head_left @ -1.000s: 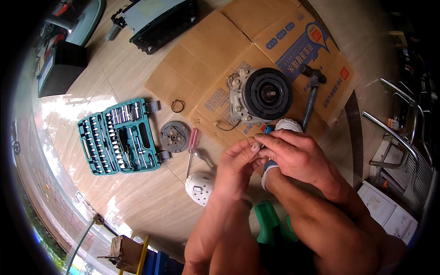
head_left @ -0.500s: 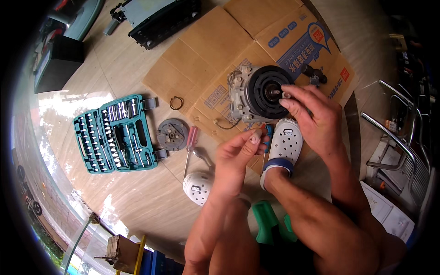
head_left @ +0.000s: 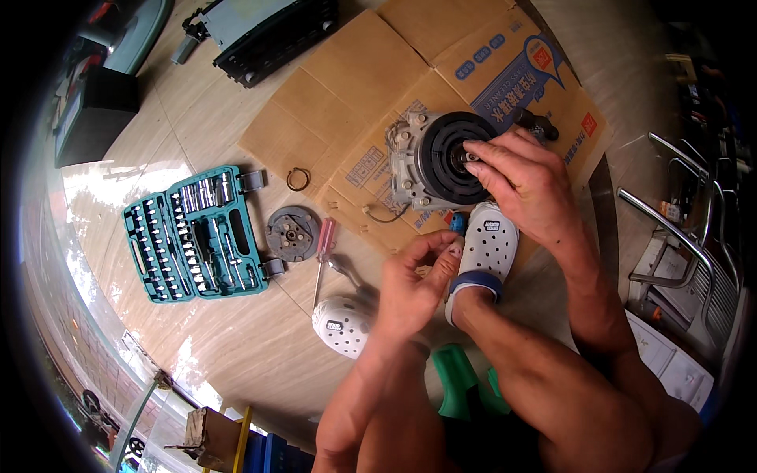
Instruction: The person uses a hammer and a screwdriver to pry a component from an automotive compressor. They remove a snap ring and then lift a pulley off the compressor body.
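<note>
An air-conditioning compressor (head_left: 404, 165) lies on flattened cardboard, its black ribbed pulley (head_left: 436, 167) turned toward my right hand. My right hand (head_left: 524, 181) pinches a small round metal piece (head_left: 471, 157) between thumb and fingers, at the shaft in the middle of the pulley. Lower and to the left, my left hand (head_left: 422, 276) is held in the air with thumb and fingertips brought together. Whatever it may hold does not show. Beyond its fingertips a blue screwdriver handle (head_left: 457, 222) stands partly hidden beside my white clog (head_left: 489, 240).
A round metal clutch plate (head_left: 292, 233), a red-handled screwdriver (head_left: 326, 240) and a green socket set (head_left: 197, 236) lie on the tiles at left. A metal ring (head_left: 298, 180) and dark cylindrical parts (head_left: 536, 124) rest on the cardboard (head_left: 331, 87). Chrome chair rails (head_left: 670, 229) stand at right.
My right hand has moved left, bringing the small metal piece to the pulley's centre. My left hand has shifted slightly right and down. The view has moved a little.
</note>
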`<control>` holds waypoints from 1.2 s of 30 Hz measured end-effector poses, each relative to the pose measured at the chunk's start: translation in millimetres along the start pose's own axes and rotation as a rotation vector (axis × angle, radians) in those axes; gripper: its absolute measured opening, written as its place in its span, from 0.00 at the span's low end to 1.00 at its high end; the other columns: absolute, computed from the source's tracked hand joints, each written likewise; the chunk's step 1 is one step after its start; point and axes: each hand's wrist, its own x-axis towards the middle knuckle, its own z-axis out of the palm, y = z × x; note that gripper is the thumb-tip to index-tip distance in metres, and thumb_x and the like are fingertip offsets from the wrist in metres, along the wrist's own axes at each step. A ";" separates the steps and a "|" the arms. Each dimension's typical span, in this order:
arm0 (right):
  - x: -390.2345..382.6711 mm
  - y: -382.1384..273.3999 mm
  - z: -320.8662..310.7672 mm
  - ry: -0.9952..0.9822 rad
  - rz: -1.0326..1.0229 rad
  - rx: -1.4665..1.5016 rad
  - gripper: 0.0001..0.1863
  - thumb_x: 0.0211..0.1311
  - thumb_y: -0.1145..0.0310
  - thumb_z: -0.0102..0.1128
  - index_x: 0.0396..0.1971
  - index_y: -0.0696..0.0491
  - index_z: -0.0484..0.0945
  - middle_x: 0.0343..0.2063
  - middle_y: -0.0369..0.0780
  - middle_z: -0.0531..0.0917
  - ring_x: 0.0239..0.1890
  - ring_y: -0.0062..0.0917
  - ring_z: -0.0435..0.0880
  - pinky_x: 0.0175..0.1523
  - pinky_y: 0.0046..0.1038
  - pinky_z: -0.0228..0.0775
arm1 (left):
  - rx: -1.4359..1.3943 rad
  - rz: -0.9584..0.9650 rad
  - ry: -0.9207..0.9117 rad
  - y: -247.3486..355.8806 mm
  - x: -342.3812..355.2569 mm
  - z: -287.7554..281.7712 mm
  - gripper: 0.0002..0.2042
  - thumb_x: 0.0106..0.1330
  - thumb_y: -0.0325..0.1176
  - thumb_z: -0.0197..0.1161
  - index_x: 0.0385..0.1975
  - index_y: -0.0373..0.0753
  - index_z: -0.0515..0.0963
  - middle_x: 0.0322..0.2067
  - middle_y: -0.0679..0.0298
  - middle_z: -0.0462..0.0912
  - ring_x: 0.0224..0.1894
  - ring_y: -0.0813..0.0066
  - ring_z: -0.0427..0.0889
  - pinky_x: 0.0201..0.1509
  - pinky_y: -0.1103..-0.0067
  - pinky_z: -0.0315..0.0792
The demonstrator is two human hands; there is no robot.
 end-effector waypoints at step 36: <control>8.1 1.8 -11.4 -0.147 -0.073 -0.015 0.16 0.53 0.83 0.68 0.44 0.62 0.85 0.36 0.44 0.85 0.41 0.39 0.81 0.46 0.35 0.76 | -0.081 0.190 0.122 20.6 41.7 2.0 0.32 0.67 0.23 0.64 0.70 0.26 0.63 0.52 0.58 0.79 0.47 0.73 0.82 0.55 0.76 0.77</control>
